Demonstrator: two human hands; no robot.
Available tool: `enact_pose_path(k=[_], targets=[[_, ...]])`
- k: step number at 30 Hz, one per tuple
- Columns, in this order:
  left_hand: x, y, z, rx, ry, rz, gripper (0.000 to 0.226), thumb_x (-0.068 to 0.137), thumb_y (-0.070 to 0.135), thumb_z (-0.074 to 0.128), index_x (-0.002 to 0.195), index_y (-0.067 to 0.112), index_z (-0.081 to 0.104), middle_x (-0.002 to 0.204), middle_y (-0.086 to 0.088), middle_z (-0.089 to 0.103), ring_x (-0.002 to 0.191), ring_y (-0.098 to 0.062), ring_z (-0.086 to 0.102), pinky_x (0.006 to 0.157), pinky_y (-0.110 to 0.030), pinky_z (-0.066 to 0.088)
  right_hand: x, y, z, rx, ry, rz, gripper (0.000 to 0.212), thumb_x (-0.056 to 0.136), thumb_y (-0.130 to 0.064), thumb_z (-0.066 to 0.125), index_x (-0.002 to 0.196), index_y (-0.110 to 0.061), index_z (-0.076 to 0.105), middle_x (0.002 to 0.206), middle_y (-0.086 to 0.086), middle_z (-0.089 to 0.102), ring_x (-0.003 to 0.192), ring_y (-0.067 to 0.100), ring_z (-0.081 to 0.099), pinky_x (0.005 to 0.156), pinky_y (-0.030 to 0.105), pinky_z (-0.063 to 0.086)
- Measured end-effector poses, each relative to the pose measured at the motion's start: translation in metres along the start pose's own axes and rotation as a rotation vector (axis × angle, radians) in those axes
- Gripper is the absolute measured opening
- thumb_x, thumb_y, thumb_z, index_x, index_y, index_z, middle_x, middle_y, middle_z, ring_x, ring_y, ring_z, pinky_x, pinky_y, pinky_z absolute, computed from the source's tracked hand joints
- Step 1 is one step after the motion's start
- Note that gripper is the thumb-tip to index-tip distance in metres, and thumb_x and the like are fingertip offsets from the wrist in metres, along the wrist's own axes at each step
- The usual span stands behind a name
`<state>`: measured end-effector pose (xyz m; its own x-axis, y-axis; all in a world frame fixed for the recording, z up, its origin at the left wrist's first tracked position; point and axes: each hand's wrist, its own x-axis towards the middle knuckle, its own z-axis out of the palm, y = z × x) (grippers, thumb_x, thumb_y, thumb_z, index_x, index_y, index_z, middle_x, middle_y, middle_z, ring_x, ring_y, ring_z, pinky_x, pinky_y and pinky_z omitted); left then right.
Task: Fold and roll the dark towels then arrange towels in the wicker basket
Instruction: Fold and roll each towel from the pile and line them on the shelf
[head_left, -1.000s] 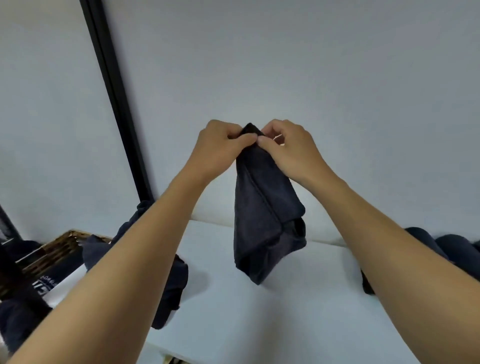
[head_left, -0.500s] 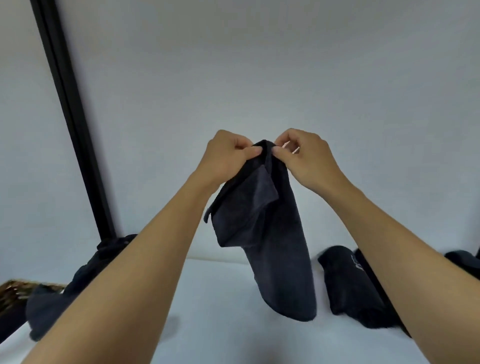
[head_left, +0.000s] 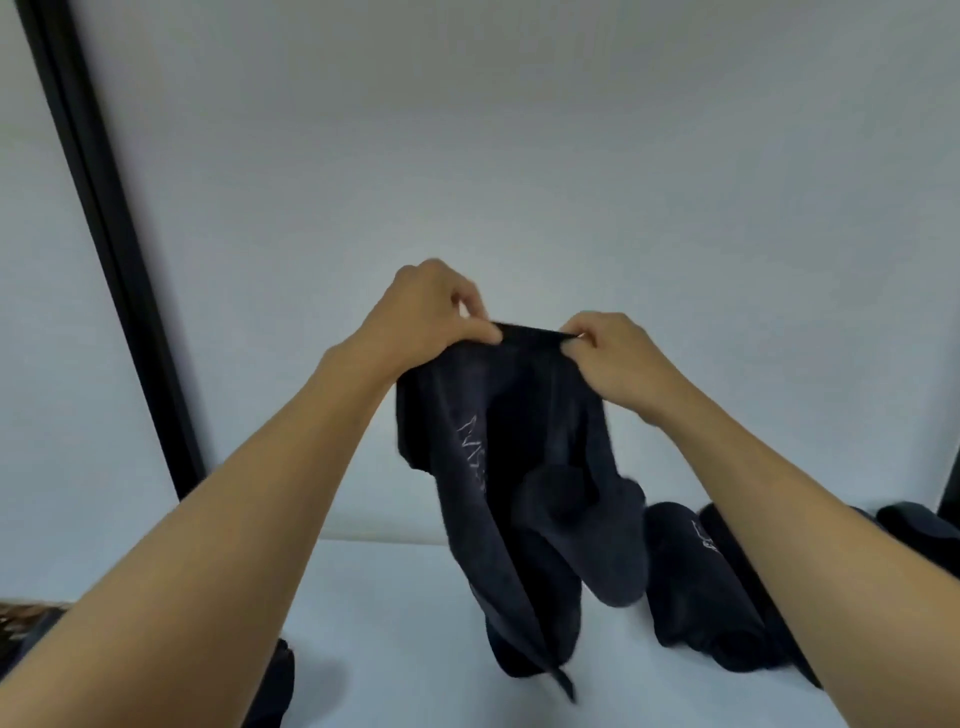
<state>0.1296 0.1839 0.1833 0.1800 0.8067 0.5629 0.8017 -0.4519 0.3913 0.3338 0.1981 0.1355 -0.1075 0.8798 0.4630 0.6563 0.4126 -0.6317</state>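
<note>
Above a white tabletop (head_left: 395, 623) set against a pale wall (head_left: 519, 156), a person holds a dark towel (head_left: 519, 493) in the air. Its lower end hangs down towards the surface, though whether it touches cannot be told. More dark towels (head_left: 691, 582) lie bundled on the tabletop to the right. Half a second earlier both hands met at one bunched corner. They have since drawn apart along the top hem, which now runs taut between them, and the cloth has started to open, showing pale lettering. The left hand (head_left: 431, 312) pinches one end of the hem between thumb and curled fingers, and the right hand (head_left: 618, 358) pinches the other. This appears to be the spreading that precedes a first fold. A sliver of the wicker basket (head_left: 21, 618) shows at the far left edge, well apart.
</note>
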Motion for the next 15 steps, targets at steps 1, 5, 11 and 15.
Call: enact_pose_path(k=[1, 5, 11, 15], targets=[[0.001, -0.007, -0.003, 0.128, -0.087, -0.019, 0.019, 0.071, 0.034, 0.084, 0.069, 0.019, 0.072, 0.059, 0.002, 0.059, 0.058, -0.011, 0.055, 0.054, -0.017, 0.042, 0.004, 0.005, -0.003, -0.08, 0.054, -0.031, 0.018, 0.098, -0.02, 0.047, 0.099, -0.018, 0.065, 0.091, 0.0, 0.064, 0.088, 0.021, 0.059, 0.075, 0.03, 0.043], [0.001, -0.042, -0.007, 0.378, -0.231, -0.139, 0.022, 0.08, 0.025, 0.078, 0.068, 0.02, 0.06, 0.069, 0.001, 0.057, 0.078, -0.025, 0.062, 0.06, -0.027, 0.044, 0.014, 0.015, -0.015, -0.175, 0.056, -0.22, 0.017, 0.098, -0.036, 0.052, 0.094, -0.023, 0.062, 0.076, -0.003, 0.06, 0.075, 0.016, 0.055, 0.067, 0.029, 0.04], [-0.009, -0.071, -0.016, 0.353, 0.059, -0.179, 0.012, 0.092, 0.029, 0.063, 0.086, 0.021, 0.07, 0.083, -0.006, 0.065, 0.082, -0.029, 0.061, 0.073, -0.038, 0.051, 0.021, 0.043, -0.04, -0.365, -0.286, -0.171, 0.024, 0.085, -0.04, 0.071, 0.076, -0.019, 0.066, 0.076, -0.002, 0.064, 0.072, 0.014, 0.057, 0.061, 0.026, 0.039], [-0.012, -0.082, -0.018, 0.244, 0.198, -0.195, 0.016, 0.093, 0.025, 0.062, 0.088, 0.013, 0.072, 0.082, -0.007, 0.068, 0.081, -0.029, 0.062, 0.073, -0.036, 0.05, 0.027, 0.069, -0.054, -0.502, -0.256, -0.054, 0.031, 0.094, -0.028, 0.061, 0.071, -0.007, 0.059, 0.072, 0.004, 0.059, 0.07, 0.022, 0.054, 0.062, 0.029, 0.037]])
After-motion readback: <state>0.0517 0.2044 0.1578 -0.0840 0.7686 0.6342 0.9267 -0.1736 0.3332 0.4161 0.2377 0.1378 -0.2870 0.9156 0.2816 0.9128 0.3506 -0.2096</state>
